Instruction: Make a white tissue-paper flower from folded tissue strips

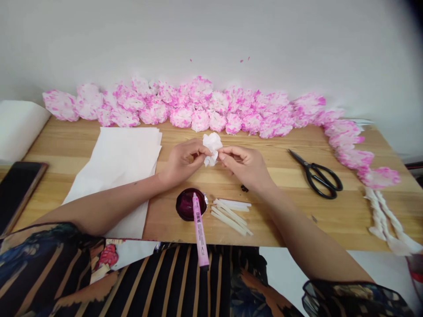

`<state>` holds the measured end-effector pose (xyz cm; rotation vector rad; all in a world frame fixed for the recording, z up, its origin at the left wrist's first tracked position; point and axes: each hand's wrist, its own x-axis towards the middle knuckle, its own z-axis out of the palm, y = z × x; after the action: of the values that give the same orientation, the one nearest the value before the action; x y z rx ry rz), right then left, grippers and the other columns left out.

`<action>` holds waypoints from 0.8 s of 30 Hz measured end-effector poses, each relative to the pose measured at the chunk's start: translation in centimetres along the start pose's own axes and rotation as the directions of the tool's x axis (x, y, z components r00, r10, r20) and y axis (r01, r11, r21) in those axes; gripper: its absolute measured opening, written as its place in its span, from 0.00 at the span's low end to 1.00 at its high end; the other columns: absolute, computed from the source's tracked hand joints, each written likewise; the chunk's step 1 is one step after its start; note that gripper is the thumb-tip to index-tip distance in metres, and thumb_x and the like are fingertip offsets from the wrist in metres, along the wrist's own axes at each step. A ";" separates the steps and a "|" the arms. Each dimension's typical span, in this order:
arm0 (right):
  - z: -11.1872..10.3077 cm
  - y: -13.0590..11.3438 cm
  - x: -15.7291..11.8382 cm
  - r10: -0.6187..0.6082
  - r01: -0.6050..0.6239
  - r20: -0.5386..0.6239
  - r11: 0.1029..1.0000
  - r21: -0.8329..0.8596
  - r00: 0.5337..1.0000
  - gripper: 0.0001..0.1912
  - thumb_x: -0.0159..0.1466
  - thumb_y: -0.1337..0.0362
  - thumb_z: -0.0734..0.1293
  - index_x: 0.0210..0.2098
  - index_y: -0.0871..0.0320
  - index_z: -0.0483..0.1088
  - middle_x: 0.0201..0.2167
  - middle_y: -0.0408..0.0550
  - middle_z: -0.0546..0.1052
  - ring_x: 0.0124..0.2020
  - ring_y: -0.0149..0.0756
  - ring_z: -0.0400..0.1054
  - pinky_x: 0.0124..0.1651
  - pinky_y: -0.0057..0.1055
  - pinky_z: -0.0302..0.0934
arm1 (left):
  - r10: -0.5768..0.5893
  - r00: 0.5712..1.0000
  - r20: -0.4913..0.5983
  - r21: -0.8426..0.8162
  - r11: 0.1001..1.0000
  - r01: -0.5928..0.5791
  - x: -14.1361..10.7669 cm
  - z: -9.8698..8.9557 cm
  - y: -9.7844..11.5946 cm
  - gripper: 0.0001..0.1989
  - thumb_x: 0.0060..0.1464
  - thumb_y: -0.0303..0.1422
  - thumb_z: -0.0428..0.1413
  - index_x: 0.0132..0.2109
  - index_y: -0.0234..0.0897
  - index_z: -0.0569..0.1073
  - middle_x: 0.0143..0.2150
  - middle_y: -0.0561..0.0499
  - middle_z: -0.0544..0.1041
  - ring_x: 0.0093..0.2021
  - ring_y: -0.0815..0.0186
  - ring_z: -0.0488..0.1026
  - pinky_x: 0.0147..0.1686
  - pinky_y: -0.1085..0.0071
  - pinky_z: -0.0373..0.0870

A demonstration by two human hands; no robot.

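Observation:
A small white tissue-paper flower (212, 141) with ruffled petals is held up between both hands over the middle of the table. My left hand (185, 160) pinches its left side between thumb and fingers. From the right, my right hand (246, 165) pinches its edge with thumb and forefinger. Just below the hands sits a small round dish of dark magenta liquid (185, 204). A pink marker (200, 231) lies across the dish's rim, its lower end jutting past the table edge. Several thin off-white sticks (231, 216) lie to the right of the dish.
Pink-and-white paper flowers (185, 99) run along the wall and down the right side. A stack of white paper sheets (122, 149) lies left of centre. Black scissors (317, 174) rest at right, twisted white paper strands (380, 215) near the right corner. A phone (21, 189) and paper roll (20, 127) stand left.

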<state>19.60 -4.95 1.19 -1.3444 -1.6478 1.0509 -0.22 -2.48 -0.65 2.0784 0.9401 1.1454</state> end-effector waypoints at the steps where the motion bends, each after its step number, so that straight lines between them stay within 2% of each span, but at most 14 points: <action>1: 0.2 0.0 0.0 -0.027 0.026 -0.021 0.999 -0.020 0.999 0.11 0.62 0.61 0.67 0.39 0.58 0.80 0.28 0.44 0.80 0.28 0.31 0.71 0.29 0.26 0.62 | 0.000 1.000 0.005 -0.014 1.000 0.000 0.0 0.0 0.0 0.07 0.58 0.25 0.55 0.35 0.36 0.78 0.32 0.49 0.78 0.32 0.70 0.72 0.32 0.73 0.67; 4: 0.5 -0.1 -0.2 -0.129 0.121 -0.059 0.985 -0.126 0.990 0.09 0.62 0.63 0.67 0.38 0.57 0.80 0.33 0.45 0.82 0.32 0.33 0.73 0.34 0.27 0.63 | -0.009 0.999 0.044 -0.075 0.997 0.012 0.1 0.1 0.1 0.07 0.59 0.27 0.55 0.36 0.36 0.79 0.33 0.49 0.79 0.33 0.69 0.73 0.32 0.73 0.68; 8: 0.5 0.0 -0.2 -0.232 0.214 -0.048 0.946 -0.246 0.972 0.10 0.64 0.64 0.66 0.38 0.55 0.81 0.33 0.44 0.82 0.33 0.34 0.74 0.37 0.29 0.63 | -0.027 0.996 0.084 -0.080 0.996 0.034 0.1 0.0 0.1 0.06 0.59 0.30 0.57 0.36 0.37 0.79 0.33 0.49 0.79 0.33 0.69 0.73 0.34 0.72 0.68; 15: 0.7 0.0 -0.5 -0.286 0.260 -0.033 0.908 -0.330 0.958 0.10 0.65 0.64 0.66 0.40 0.53 0.80 0.34 0.45 0.82 0.33 0.35 0.73 0.36 0.31 0.63 | -0.077 0.995 0.064 -0.061 0.995 0.081 0.1 0.2 -0.1 0.09 0.59 0.34 0.58 0.32 0.37 0.77 0.30 0.50 0.78 0.31 0.68 0.72 0.34 0.71 0.68; 24: 0.7 -0.1 -0.6 -0.309 0.282 -0.028 0.897 -0.340 0.951 0.09 0.65 0.65 0.66 0.38 0.54 0.80 0.33 0.44 0.82 0.32 0.33 0.73 0.36 0.29 0.61 | -0.105 0.992 0.067 -0.085 0.990 0.111 0.0 0.3 0.1 0.08 0.59 0.33 0.57 0.32 0.36 0.75 0.29 0.50 0.76 0.30 0.69 0.70 0.31 0.72 0.66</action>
<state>19.01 -5.62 0.99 -1.2687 -1.9548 0.5473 0.04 -2.56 -0.74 1.9563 0.9426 1.0413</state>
